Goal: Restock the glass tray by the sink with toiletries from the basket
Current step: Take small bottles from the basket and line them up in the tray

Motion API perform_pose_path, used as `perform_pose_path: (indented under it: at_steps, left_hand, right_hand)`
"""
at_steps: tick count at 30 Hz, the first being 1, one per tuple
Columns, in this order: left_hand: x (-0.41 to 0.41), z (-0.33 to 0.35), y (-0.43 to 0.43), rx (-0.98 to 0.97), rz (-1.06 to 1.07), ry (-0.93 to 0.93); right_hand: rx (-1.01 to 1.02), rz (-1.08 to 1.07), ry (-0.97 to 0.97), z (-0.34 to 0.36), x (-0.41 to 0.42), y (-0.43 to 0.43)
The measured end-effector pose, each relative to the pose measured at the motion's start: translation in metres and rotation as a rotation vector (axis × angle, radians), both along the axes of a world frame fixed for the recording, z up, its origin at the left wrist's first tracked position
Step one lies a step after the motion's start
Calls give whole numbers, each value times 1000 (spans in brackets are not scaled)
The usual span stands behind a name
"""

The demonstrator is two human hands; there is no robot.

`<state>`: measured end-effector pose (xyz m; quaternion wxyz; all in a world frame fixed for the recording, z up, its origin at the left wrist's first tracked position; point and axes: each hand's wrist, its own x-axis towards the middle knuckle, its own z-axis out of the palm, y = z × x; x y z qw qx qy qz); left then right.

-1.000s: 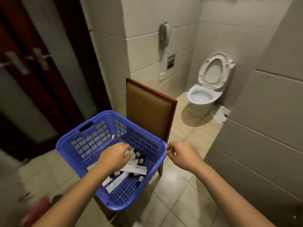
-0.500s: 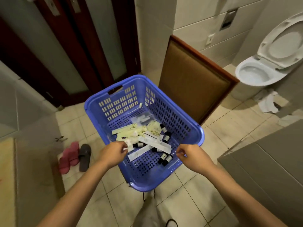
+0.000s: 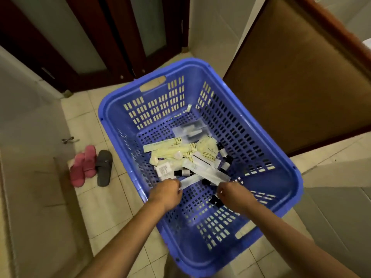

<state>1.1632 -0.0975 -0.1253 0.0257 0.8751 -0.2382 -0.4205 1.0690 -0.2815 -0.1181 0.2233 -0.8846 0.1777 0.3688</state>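
Single head-worn view, looking steeply down and forward from close above the blue basket; tiled floor fills the lower frame, dark doors at top.

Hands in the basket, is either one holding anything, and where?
Cannot be told for certain. Both the left hand and right hand are curled among the white sachets in the blue basket.

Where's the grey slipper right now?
In the head view the grey slipper lies on the tiled floor left of the blue basket, right beside the pink slippers.
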Motion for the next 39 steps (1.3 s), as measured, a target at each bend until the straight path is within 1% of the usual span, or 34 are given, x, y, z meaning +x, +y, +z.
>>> perform_pose_path:
  at_steps: [4, 10, 13, 16, 19, 21, 25, 28, 32, 38, 39]
  left_hand:
    - [8, -37, -25, 134, -69, 87]
    - [8, -91, -69, 199, 45, 150]
    - [-1, -118, -80, 223, 103, 183]
    - [-15, -140, -83, 245, 159, 218]
    - [-28, -155, -82, 247, 197, 306]
    - [-39, -167, -82, 209, 279, 403]
    - [-63, -191, -91, 44, 500, 543]
    - [-72, -202, -99, -40, 623, 563]
    - [-74, -213, -99, -68, 693, 573]
    - [-76, -217, -85, -95, 859, 642]
    - [-76, -216, -83, -88, 849, 637]
  right_hand:
    - [9, 11, 130, -52, 16, 1]
    - [-4, 27, 235, -118, 23, 9]
    - [-35, 106, 298, -139, 17, 6]
    - [-87, 186, 314, -155, 12, 0]
    - [-147, 294, 321, -166, 12, -4]
    - [-183, 372, 325, -173, 14, -8]
    - [-250, 523, 330, -188, 23, -16]
    - [-253, 648, 340, -197, 30, -21]
    - [-261, 803, 321, -203, 36, -27]
    - [-215, 912, 360, -210, 36, -36]
    - [-190, 904, 370, -209, 36, -37]
